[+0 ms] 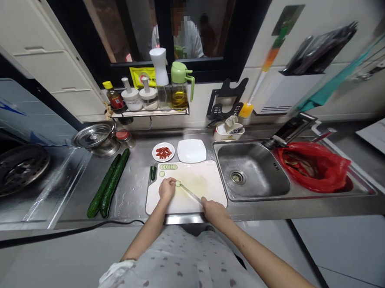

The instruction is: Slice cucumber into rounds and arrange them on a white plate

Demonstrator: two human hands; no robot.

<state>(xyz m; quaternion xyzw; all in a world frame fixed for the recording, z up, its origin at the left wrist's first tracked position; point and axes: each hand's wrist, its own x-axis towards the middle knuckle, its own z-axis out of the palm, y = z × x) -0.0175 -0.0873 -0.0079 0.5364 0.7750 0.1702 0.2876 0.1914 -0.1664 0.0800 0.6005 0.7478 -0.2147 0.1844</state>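
Observation:
My right hand (215, 210) is wrapped round the handle of a knife (191, 193) above the white cutting board (210, 177). The blade slants to the far left, its tip at a thin round cucumber slice (178, 184). My left hand (167, 188) is closed, its fingertips at the left edge of that slice; how firmly they pinch it cannot be seen. Behind my left hand, several cucumber slices (168, 166) lie in an overlapping row, with one single slice (162, 174) in front. A dark green cucumber end piece (153, 172) lies at the board's upper left corner.
Beyond the board stand a plate of chopped red pieces (154, 155) and a white plate (191, 150). Two whole cucumbers (112, 183) and a steel pot (96, 141) are at left. The sink (254, 192) and a red plastic bag (331, 166) are at right.

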